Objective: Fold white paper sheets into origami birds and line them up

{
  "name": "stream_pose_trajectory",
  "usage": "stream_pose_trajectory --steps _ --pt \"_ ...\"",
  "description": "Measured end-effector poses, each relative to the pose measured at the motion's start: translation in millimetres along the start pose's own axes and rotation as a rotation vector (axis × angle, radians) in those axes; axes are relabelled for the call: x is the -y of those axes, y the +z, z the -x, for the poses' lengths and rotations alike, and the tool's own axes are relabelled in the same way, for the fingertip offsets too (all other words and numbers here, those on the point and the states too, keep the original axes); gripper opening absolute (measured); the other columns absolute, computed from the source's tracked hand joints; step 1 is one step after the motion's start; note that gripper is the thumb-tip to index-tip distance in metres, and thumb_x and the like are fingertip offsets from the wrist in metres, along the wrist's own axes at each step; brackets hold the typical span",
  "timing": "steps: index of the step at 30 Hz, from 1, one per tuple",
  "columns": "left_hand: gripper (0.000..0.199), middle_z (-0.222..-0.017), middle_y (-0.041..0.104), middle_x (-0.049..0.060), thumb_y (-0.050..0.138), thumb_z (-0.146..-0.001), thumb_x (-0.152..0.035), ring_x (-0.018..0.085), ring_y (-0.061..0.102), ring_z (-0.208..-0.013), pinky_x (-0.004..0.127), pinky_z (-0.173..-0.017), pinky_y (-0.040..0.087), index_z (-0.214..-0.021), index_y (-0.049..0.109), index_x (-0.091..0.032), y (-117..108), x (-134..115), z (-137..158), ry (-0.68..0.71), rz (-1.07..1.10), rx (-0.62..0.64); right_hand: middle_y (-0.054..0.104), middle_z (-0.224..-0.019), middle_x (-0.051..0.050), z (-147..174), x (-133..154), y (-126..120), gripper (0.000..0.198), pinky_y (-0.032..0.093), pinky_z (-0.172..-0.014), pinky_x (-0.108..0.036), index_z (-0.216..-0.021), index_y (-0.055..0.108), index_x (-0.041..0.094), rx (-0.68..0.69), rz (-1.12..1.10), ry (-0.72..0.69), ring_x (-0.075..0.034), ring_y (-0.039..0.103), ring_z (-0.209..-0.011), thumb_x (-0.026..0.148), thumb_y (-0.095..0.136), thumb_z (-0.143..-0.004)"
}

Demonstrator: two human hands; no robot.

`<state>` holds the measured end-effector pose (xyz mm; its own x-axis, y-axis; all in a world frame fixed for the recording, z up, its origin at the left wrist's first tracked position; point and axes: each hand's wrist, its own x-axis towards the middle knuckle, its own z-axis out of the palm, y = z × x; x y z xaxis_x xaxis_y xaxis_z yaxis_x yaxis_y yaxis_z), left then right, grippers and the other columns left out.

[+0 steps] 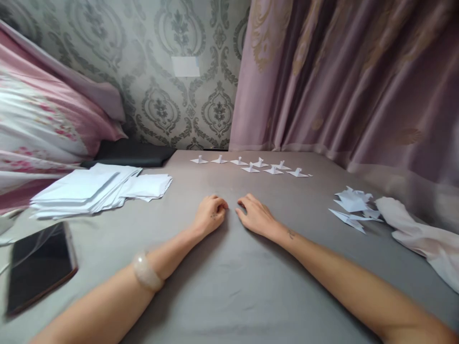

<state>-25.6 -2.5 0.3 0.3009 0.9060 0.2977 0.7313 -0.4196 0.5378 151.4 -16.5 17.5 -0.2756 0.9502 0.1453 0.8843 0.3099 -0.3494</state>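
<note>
My left hand [211,215] rests on the grey cloth surface [229,296], its fingers curled in against the thumb, and nothing shows in them. Across a small gap, my right hand [256,215] lies on the same cloth with thumb and fingers apart, holding nothing. Beyond both hands stand several small white folded paper pieces [251,167], in two loose rows with upright middles and flat pointed sides. Left of my left hand lie a smaller stack of white paper sheets [148,185] and a bigger stack of paper [77,186].
At the right sit several folded paper shapes [353,200] beside a crumpled pale cloth [416,229]. A smartphone [39,267] and a white cable [10,222] are at the left. Behind the stacks lies a flat black item [132,154]. Curtains [322,81] and a patterned wall [150,71] border the back.
</note>
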Motion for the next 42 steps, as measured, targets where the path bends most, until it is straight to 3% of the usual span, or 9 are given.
stream_pose_trajectory --steps 3,7,10,13,18,25,29,35,42 --pt "0.031 -0.091 0.064 0.009 0.045 -0.076 -0.006 0.02 0.058 -0.088 0.032 -0.087 0.045 -0.089 0.071 -0.015 -8.8 -3.5 6.2 0.076 -0.035 0.042 0.06 -0.105 -0.009 14.4 -3.1 5.7 0.026 0.044 -0.086 -0.029 -0.107 0.063 0.017 -0.099 -0.041 -0.076 -0.018 0.059 -0.097 0.027 0.045 -0.091" --pt "0.032 -0.103 0.065 0.009 0.049 -0.077 -0.011 0.018 0.061 -0.091 0.028 -0.087 0.047 -0.101 0.069 -0.017 -37.6 2.4 18.4 0.168 -0.025 0.247 0.06 -0.104 -0.007 8.3 -12.6 12.7 0.026 0.047 -0.078 -0.032 -0.105 0.063 0.019 -0.095 -0.092 -0.064 -0.02 0.06 -0.088 0.03 0.047 -0.089" --pt "0.031 -0.103 0.068 0.006 0.049 -0.079 -0.017 0.017 0.063 -0.088 0.025 -0.081 0.05 -0.103 0.068 -0.017 -70.6 25.4 26.1 -0.068 -0.033 0.186 0.061 -0.103 -0.007 4.9 -15.4 15.6 0.026 0.047 -0.075 -0.033 -0.104 0.063 0.02 -0.095 -0.101 -0.077 -0.021 0.06 -0.089 0.032 0.046 -0.088" --pt "0.033 -0.11 0.068 0.006 0.052 -0.079 -0.023 0.02 0.062 -0.1 0.027 -0.09 0.048 -0.108 0.066 -0.016 -109.0 63.9 25.8 -0.376 -0.153 -0.049 0.061 -0.101 -0.006 4.6 -15.2 17.1 0.026 0.047 -0.073 -0.034 -0.103 0.063 0.02 -0.107 -0.094 -0.072 -0.022 0.061 -0.09 0.032 0.045 -0.087" --pt "0.052 -0.126 0.058 0.019 0.052 -0.079 -0.027 0.029 0.056 -0.114 0.035 -0.098 0.042 -0.125 0.052 -0.004 -151.5 120.9 9.2 -0.588 -0.285 -0.209 0.063 -0.101 -0.005 2.8 -12.1 17.7 0.025 0.047 -0.069 -0.033 -0.1 0.064 0.022 -0.111 -0.069 -0.039 -0.021 0.062 -0.088 0.03 0.044 -0.087" --pt "0.067 -0.112 0.063 0.023 0.069 -0.062 -0.057 0.037 0.057 -0.107 0.039 -0.087 0.044 -0.106 0.061 -0.007 -139.3 145.8 -12.2 -0.686 -0.348 -0.083 0.063 -0.099 -0.004 2.4 -14.7 17.8 0.025 0.047 -0.065 -0.031 -0.1 0.064 0.023 -0.127 -0.072 -0.067 -0.02 0.062 -0.084 0.032 0.044 -0.087" --pt "0.056 -0.106 0.065 0.019 0.066 -0.065 -0.052 0.034 0.058 -0.103 0.037 -0.084 0.044 -0.1 0.063 -0.009 -136.9 149.0 -9.2 -0.706 -0.347 -0.076 0.063 -0.099 -0.005 3.1 -16.2 18.6 0.025 0.048 -0.066 -0.032 -0.101 0.063 0.022 -0.121 -0.083 -0.084 -0.02 0.062 -0.084 0.033 0.044 -0.088" --pt "0.051 -0.108 0.064 0.014 0.064 -0.07 -0.042 0.026 0.059 -0.097 0.031 -0.08 0.044 -0.11 0.058 -0.011 -144.3 150.2 -1.5 -0.685 -0.296 -0.155 0.062 -0.101 -0.005 2.6 -15.4 18.1 0.025 0.047 -0.066 -0.032 -0.1 0.063 0.022 -0.115 -0.085 -0.075 -0.02 0.062 -0.087 0.033 0.044 -0.088" --pt "0.026 -0.067 0.058 0.003 0.048 -0.084 -0.037 0.018 0.055 -0.07 0.026 -0.062 0.038 -0.073 0.06 -0.016 -145.7 156.7 3.2 -0.645 -0.203 -0.335 0.063 -0.101 -0.004 2.6 -14.6 17.3 0.024 0.047 -0.064 -0.031 -0.1 0.063 0.023 -0.111 -0.077 -0.065 -0.02 0.062 -0.086 0.033 0.044 -0.088"
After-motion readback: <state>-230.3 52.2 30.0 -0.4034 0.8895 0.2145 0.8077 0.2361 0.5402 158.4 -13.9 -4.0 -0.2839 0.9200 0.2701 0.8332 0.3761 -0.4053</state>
